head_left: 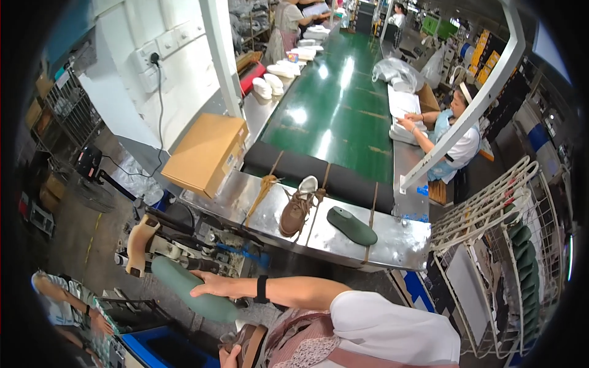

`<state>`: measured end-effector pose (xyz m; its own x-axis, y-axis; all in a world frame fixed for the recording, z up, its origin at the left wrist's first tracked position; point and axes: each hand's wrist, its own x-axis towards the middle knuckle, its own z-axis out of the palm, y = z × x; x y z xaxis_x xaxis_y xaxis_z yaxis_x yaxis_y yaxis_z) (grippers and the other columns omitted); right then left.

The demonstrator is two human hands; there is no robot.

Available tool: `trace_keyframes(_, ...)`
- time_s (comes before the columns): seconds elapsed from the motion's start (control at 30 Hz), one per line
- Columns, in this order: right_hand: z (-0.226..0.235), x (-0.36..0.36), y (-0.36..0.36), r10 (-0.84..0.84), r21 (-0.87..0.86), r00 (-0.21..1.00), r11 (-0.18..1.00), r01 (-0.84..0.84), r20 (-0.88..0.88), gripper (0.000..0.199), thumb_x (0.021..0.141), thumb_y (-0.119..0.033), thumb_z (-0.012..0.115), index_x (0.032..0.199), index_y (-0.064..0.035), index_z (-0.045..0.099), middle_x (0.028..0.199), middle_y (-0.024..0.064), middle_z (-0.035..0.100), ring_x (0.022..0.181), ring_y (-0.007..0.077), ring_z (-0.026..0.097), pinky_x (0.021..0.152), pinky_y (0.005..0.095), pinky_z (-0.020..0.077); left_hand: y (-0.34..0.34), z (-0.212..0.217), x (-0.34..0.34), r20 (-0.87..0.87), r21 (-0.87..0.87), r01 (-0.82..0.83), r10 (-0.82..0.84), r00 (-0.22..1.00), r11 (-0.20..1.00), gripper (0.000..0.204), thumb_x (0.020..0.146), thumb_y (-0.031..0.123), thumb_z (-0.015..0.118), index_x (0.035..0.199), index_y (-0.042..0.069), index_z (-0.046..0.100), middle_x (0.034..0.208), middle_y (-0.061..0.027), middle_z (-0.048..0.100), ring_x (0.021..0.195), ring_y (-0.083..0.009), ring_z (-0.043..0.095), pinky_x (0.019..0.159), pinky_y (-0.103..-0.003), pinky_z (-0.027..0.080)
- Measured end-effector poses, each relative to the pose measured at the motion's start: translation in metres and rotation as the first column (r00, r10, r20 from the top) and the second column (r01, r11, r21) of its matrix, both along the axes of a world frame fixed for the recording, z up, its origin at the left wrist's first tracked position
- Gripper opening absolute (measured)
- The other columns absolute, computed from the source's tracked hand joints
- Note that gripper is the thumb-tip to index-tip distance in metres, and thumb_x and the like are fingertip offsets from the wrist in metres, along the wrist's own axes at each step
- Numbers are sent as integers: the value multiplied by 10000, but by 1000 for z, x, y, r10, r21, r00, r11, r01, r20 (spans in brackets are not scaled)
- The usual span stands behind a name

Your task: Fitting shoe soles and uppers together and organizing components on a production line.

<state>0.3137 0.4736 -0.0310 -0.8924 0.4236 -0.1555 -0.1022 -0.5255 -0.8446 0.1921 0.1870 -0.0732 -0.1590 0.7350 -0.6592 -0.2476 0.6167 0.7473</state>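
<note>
At lower left in the head view, the right hand (211, 284) grips a green last (173, 277); below it, the left hand (229, 356) holds a brown shoe (253, 347), partly cut off. On the counter (402, 243), a laced shoe (296, 216) lies left of another last (353, 227), before a green belt (334, 116).

Right arm (300, 291) comes in from 5 o'clock, forearm pointing to 9, wrist (247, 287) near straight. Right hand (211, 285) at 7 o'clock, back of it uppermost, digits spread and bent in a grip. Left hand (230, 356) lower, between 6 and 7, partly cut off, gripping.
</note>
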Motion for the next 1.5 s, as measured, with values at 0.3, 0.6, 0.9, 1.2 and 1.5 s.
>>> trace_keyframes(0.3,-21,232,61,-497,581,868,706,404,1,1000,719,-192,811,1547,6,286,1408,217,552,1301,302,557,1115,386,425,162,-34,107,-410,63,262,-215,886,963,342,788,111,862,1048,-51,709,996,-53,737,907,-127,661,803,-304,530)
trace_keyframes(0.6,-72,484,91,-970,902,119,241,358,212,910,742,-127,770,1528,-11,327,1336,279,563,1218,468,579,1011,480,497,327,-77,230,-599,182,571,-370,710,801,828,697,231,947,1351,-49,525,1163,-150,717,1042,-242,695,911,-361,548)
trace_keyframes(0.9,-161,518,31,-949,942,64,314,122,308,674,776,-130,736,1395,-8,497,1317,222,556,1239,430,525,1071,498,441,433,-82,299,-742,-259,783,-635,214,566,830,653,493,918,1226,7,566,1129,-233,731,1070,-400,704,900,-450,563)
trace_keyframes(1.2,-138,453,58,-936,937,49,349,14,348,667,760,-333,787,1369,-132,606,1472,260,451,1344,439,439,1116,541,360,472,-105,274,-744,-360,847,-668,-7,392,933,678,709,810,1220,-33,646,1117,-269,726,1050,-424,703,891,-466,564)
trace_keyframes(1.5,-143,417,98,-875,859,-98,484,-168,474,564,717,-395,832,1185,-104,714,1435,199,496,1354,394,424,1103,578,332,601,18,289,-885,-380,924,-306,-349,45,737,685,730,778,934,40,706,776,-208,729,726,-378,731,649,-474,596)
